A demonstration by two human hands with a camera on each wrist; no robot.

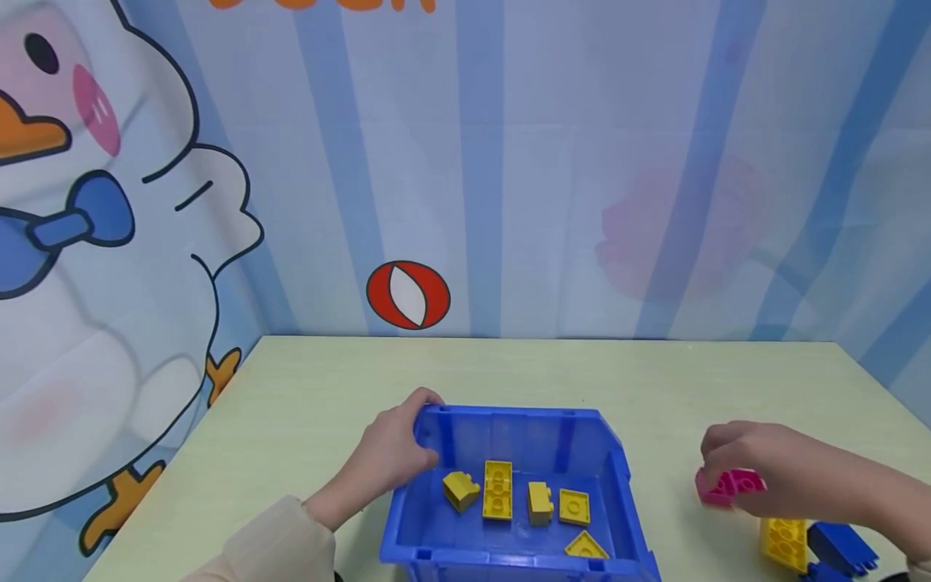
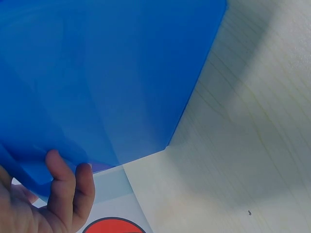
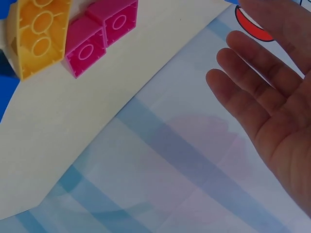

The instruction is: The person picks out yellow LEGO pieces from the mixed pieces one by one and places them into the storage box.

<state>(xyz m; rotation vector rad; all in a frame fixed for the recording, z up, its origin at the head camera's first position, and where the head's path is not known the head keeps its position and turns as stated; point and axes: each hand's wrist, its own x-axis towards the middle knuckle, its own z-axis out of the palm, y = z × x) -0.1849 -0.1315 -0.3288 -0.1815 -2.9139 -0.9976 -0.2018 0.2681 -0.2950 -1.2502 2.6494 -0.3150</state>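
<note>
My left hand (image 1: 393,444) grips the left wall of a blue bin (image 1: 509,558), its fingers bent over the rim. The left wrist view shows the bin's outer wall (image 2: 116,77) up close. Inside lie several yellow toy blocks (image 1: 498,491) and a yellow triangular piece (image 1: 586,546). To the right, my right hand (image 1: 771,469) pinches a blurred pink block (image 1: 709,493) with its fingertips; in the right wrist view those fingertips run out of frame. Another pink block (image 3: 102,36) lies on the table beneath, beside a yellow block (image 1: 785,543).
Blue blocks (image 1: 844,548) lie by the yellow one at the right front. The pale wooden table (image 1: 327,380) ends at a striped backdrop (image 1: 538,202) with a printed duck (image 1: 94,339) and a red-and-white ball (image 1: 436,295).
</note>
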